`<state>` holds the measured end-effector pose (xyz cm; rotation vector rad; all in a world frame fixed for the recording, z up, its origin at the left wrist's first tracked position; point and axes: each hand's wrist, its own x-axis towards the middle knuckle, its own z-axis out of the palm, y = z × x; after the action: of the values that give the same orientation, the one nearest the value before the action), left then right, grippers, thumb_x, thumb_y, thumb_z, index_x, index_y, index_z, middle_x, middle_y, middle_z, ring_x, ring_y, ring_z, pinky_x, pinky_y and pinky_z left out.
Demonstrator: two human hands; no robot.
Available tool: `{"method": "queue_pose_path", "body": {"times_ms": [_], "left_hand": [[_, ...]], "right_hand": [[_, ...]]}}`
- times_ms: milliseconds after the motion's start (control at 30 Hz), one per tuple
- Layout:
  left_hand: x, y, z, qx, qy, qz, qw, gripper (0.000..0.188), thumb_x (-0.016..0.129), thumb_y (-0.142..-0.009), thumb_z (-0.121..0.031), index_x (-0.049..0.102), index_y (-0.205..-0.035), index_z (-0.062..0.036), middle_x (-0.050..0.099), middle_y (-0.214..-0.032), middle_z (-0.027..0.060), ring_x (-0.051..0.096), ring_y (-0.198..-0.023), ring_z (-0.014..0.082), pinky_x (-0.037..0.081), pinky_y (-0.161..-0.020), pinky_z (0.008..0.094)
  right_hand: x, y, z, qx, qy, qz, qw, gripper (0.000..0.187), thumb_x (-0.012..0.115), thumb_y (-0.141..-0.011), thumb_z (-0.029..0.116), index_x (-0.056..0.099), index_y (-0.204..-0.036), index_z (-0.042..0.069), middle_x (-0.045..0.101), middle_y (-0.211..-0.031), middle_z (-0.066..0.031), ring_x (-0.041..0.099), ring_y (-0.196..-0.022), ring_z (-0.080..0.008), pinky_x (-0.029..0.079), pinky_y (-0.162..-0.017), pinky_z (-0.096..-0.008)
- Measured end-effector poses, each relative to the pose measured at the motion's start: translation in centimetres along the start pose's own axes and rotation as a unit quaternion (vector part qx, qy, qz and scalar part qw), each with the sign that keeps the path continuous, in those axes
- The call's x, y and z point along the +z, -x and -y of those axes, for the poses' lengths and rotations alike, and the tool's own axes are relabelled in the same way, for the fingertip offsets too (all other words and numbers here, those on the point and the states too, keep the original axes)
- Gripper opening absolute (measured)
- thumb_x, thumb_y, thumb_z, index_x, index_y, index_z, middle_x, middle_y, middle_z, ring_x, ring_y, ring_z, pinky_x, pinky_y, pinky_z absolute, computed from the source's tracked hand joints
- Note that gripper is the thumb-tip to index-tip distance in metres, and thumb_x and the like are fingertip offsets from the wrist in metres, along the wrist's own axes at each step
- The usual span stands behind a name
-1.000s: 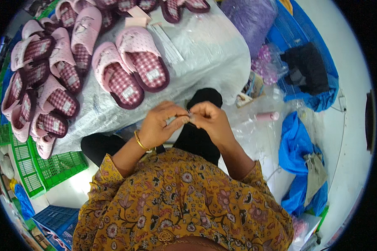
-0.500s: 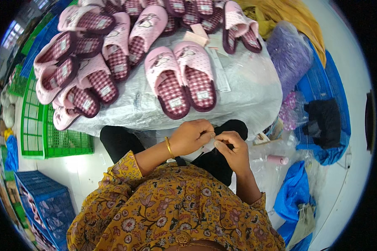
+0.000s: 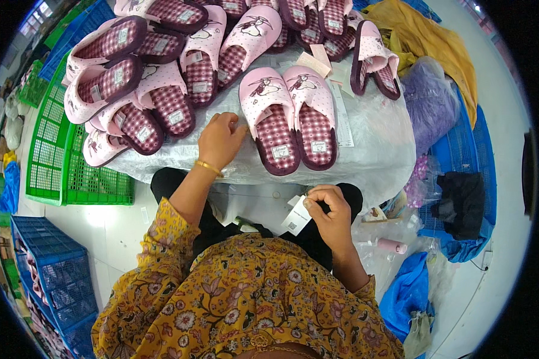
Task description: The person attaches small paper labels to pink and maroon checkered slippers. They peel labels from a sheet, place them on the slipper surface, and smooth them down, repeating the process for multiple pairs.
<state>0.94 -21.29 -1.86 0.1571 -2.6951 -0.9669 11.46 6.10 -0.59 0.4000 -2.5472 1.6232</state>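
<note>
My right hand (image 3: 329,209) pinches a white paper hang tag (image 3: 297,216) with a small printed square at its lower corner; the tag hangs tilted over my lap. My left hand (image 3: 220,142), a gold bangle at its wrist, reaches over the front of the plastic-covered table (image 3: 206,158), its fingers loosely bent and apart, with nothing visible in them. Right of it lies a pair of pink slippers (image 3: 284,116) with maroon checked insoles, side by side, heels toward me. To its left is a heap of similar slippers (image 3: 156,99).
Another slipper pair (image 3: 374,60) stands at the back right, near pink cards (image 3: 314,61) and a white printed strip (image 3: 343,119). Green crates (image 3: 99,173) and a blue crate (image 3: 60,263) flank my left. A purple bundle (image 3: 431,107), black cloth (image 3: 461,203) and pink thread spool (image 3: 392,245) lie right.
My hands were together above my lap and have parted. The left one moved forward and left to the table; the right keeps the tag, which now shows plainly. The view has shifted slightly.
</note>
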Motion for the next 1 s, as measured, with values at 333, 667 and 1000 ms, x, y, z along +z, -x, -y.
{"method": "queue_pose_path", "body": {"times_ms": [333, 667, 1000], "left_hand": [[0.7, -5.7, 3.2, -0.036, 0.058, 0.199, 0.978, 0.032, 0.067, -0.074, -0.030, 0.074, -0.081, 0.0004, 0.070, -0.079, 0.0206, 0.067, -0.074, 0.0356, 0.052, -0.072, 0.0425], [1.4, -5.3, 2.5, -0.021, -0.053, 0.146, 0.988, 0.032, 0.067, -0.074, -0.031, 0.075, -0.085, -0.0026, 0.070, -0.090, 0.0225, 0.067, -0.086, 0.0379, 0.052, -0.081, 0.0428], [0.4, -7.0, 6.2, 0.208, -0.135, 0.225, 0.942, 0.022, 0.067, -0.073, -0.019, 0.070, -0.088, -0.0034, 0.067, -0.084, 0.0180, 0.065, -0.077, 0.0356, 0.051, -0.071, 0.0427]], "right_hand": [[0.9, 0.5, -1.1, 0.014, -0.017, 0.002, 1.000, 0.012, 0.074, -0.082, 0.006, 0.065, -0.090, 0.003, 0.065, -0.098, -0.0098, 0.062, -0.091, -0.0221, 0.049, -0.079, -0.0332], [0.9, 0.4, -1.2, 0.025, -0.056, -0.014, 0.998, 0.012, 0.074, -0.082, 0.006, 0.065, -0.089, 0.002, 0.066, -0.098, -0.0095, 0.062, -0.083, -0.0177, 0.050, -0.073, -0.0302], [0.8, 0.6, -0.9, 0.021, -0.048, -0.014, 0.999, 0.012, 0.073, -0.082, 0.005, 0.065, -0.090, 0.002, 0.065, -0.099, -0.0102, 0.062, -0.083, -0.0180, 0.050, -0.074, -0.0303]]}}
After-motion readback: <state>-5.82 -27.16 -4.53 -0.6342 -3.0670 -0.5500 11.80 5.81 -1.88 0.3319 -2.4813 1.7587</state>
